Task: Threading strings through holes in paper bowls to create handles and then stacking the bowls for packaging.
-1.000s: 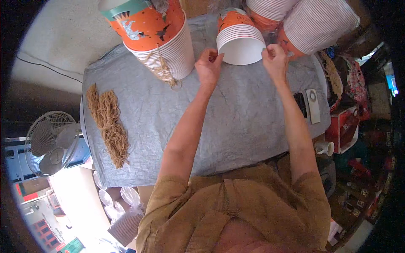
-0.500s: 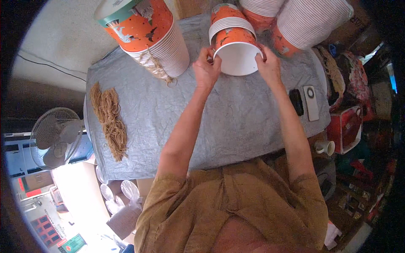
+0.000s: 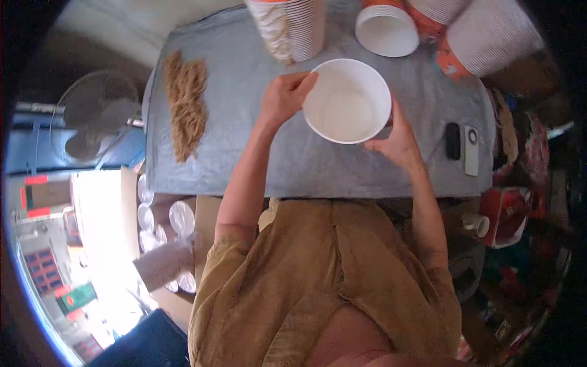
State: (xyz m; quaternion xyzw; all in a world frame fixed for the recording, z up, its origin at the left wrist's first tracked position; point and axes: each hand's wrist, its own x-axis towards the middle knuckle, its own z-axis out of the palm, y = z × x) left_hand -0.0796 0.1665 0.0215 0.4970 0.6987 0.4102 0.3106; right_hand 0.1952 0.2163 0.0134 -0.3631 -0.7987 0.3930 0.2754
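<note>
Between my two hands is a round paper bucket [image 3: 347,107], its white inside turned up toward me. My left hand [image 3: 285,99] pinches the rim on its left side, thumb over the edge. Around the lower right side, my right hand [image 3: 398,139] grips the outer wall, its fingers partly hidden behind it. Just beyond lies another paper bucket [image 3: 388,33] on its side, white mouth facing me, orange outside. A tall stack of nested buckets [image 3: 302,30] stands behind my left hand, with twine [image 3: 276,33] tied on it.
More nested bucket stacks [image 3: 498,43] lie at the far right. Hanks of brown twine [image 3: 186,107] rest on the left of the grey-covered table [image 3: 244,177]. A white phone-like device [image 3: 471,151] and a black case [image 3: 452,140] lie at right. A mug [image 3: 477,224] and a fan [image 3: 98,116] flank the table.
The bucket in my hands has come away from the bucket behind it, nearer to me, its mouth now tipped up. My right hand has shifted lower around its side. The view has moved too.
</note>
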